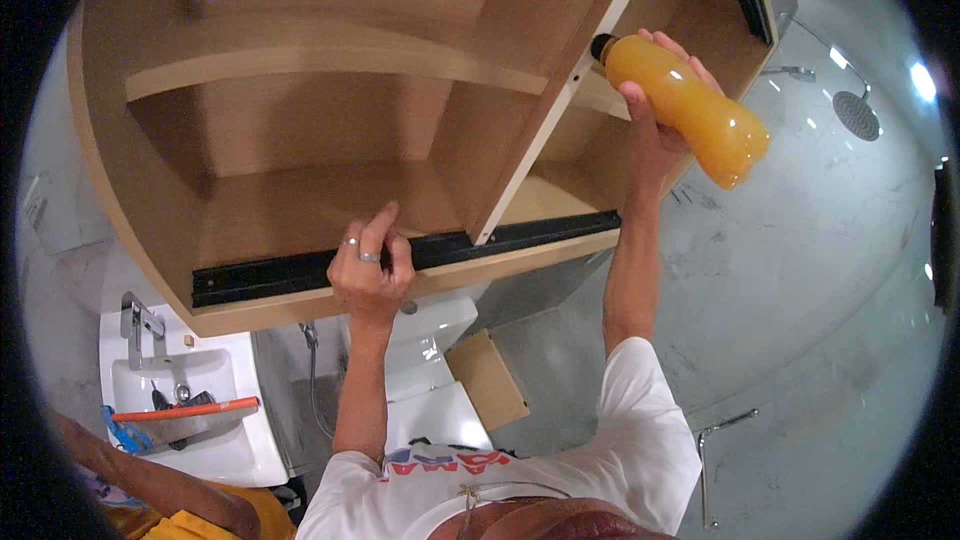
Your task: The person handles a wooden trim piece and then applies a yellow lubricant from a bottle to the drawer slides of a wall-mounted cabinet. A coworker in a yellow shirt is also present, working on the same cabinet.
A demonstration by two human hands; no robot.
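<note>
My right hand [655,130] is closed round a clear plastic bottle [680,100] of orange-yellow liquid with a black cap. The bottle is tilted, its cap toward the white-edged upright divider [570,90] of a light wooden cabinet [300,190]. My left hand [372,265] is at the cabinet's near edge, over the black track [450,248]. Its index finger points into the lower compartment, the other fingers are loosely bent, and I see nothing held. Two rings are on its fingers. Whether this hand presses on the track cannot be made out.
Below the cabinet stand a white sink [240,365] with an orange tube [185,408] across it, a white toilet [425,340] and a cardboard piece [487,380]. Another person's arm [160,480] is at lower left. A shower head [857,115] hangs at right.
</note>
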